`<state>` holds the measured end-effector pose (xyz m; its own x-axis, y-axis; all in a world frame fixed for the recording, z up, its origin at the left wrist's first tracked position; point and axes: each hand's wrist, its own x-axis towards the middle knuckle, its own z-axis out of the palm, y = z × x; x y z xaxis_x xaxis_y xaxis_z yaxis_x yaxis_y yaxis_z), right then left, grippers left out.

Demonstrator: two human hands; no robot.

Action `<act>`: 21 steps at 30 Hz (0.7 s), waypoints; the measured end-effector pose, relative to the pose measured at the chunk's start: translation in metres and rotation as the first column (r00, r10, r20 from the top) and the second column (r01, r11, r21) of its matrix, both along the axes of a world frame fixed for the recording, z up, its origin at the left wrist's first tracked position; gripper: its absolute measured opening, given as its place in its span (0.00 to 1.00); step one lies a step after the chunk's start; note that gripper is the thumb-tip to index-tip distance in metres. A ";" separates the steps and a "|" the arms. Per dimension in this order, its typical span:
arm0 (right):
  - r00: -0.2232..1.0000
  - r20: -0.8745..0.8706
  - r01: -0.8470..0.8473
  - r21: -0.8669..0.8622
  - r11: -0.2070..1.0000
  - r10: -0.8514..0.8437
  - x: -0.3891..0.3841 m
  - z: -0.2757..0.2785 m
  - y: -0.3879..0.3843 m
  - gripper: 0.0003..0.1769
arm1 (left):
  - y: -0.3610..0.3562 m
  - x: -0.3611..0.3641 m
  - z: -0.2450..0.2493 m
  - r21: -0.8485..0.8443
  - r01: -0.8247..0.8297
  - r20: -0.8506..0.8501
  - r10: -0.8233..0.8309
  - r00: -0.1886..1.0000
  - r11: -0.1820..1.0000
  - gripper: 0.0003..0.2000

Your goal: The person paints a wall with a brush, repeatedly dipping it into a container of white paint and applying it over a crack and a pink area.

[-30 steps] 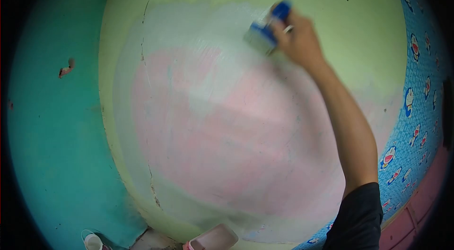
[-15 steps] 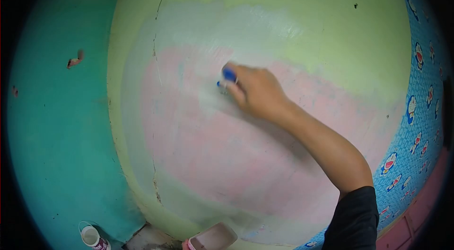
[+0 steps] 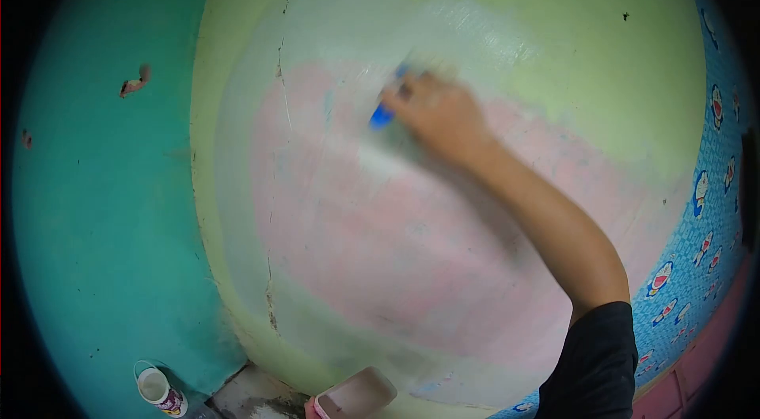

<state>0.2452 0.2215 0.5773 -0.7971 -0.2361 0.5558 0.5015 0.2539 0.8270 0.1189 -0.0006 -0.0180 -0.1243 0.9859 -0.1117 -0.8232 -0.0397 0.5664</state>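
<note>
My right hand (image 3: 439, 118) is closed around a small paint roller (image 3: 381, 116) with a blue handle, held against the upper part of the wall (image 3: 380, 229). The roller head is smeared by motion and partly behind my fingers. At the bottom edge, the fingertips of my left hand (image 3: 311, 409) grip the side of a shallow rectangular paint tray (image 3: 366, 393). The rest of that hand is out of frame. Wet whitish paint shines on the wall around and above a large pink patch, with light green beyond it.
A teal wall (image 3: 111, 221) meets the green one at a left corner. A white bucket (image 3: 154, 385) with a handle stands on the floor (image 3: 249, 391) at lower left. Blue cartoon-patterned covering (image 3: 673, 284) lines the right side. A long crack (image 3: 279, 70) runs down the wall.
My right hand has moved slightly up the wall, and the roller has turned in it, its handle end now pointing down-left. My view has shifted a little; the tray stays in my left hand.
</note>
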 end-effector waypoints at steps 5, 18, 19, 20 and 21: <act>0.991 0.114 0.050 -0.787 0.614 0.065 -0.032 -0.069 -0.040 0.16 | 0.009 -0.026 0.002 0.204 -0.007 -0.072 0.022 0.997 0.979 0.34; 0.895 -0.345 -0.277 0.066 0.959 0.282 -0.018 0.079 -0.002 0.15 | 0.069 -0.122 -0.092 0.087 0.330 0.305 -0.340 0.889 0.940 0.50; 0.972 -0.234 -0.036 -0.028 0.999 0.028 -0.025 0.045 0.004 0.15 | 0.079 -0.128 -0.110 0.155 0.371 0.323 -0.402 0.856 0.915 0.51; 0.995 -0.060 0.073 -0.100 0.992 -0.079 -0.038 0.007 -0.004 0.13 | 0.076 -0.131 -0.085 0.114 0.342 0.271 -0.360 0.893 0.933 0.48; 0.994 0.101 0.062 -0.243 0.968 -0.039 -0.053 -0.028 -0.013 0.11 | 0.066 -0.134 -0.023 0.071 0.312 0.213 -0.320 0.923 0.947 0.45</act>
